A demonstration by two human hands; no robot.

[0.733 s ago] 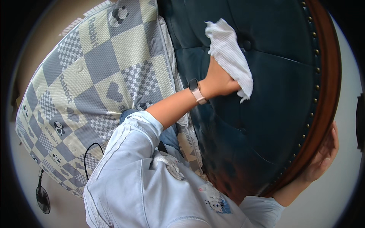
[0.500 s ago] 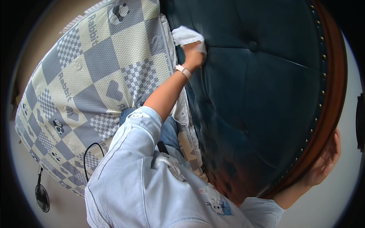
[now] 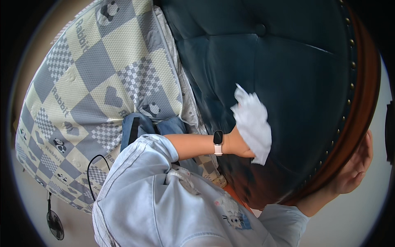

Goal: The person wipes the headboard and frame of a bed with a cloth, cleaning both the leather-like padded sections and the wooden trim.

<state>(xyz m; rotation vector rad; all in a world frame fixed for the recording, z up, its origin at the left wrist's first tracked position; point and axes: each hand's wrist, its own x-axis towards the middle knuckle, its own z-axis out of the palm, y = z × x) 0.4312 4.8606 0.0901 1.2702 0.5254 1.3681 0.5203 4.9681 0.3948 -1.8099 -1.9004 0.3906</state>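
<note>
From here I count two bare hands, the left hand (image 3: 240, 145) holding one thin, crumpled white cloth (image 3: 254, 125) draped over its far side, above one dark teal, button-tufted leathery panel (image 3: 296, 90), the right hand (image 3: 357, 166), well apart, cupped half-open at that panel's single curved brown wooden rim (image 3: 368, 82).

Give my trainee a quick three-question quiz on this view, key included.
1. True or false: the crumpled white cloth is in the left hand.
2. Where is the dark-faced wristwatch with a pale pink strap?
A) Right wrist
B) Left wrist
C) Lying on the panel
3. Fill in: at the outer side of the curved brown wooden rim, edging the dark teal button-tufted panel, is the ___ hand.

Key: 1 true; 2 B; 3 right hand.
</note>
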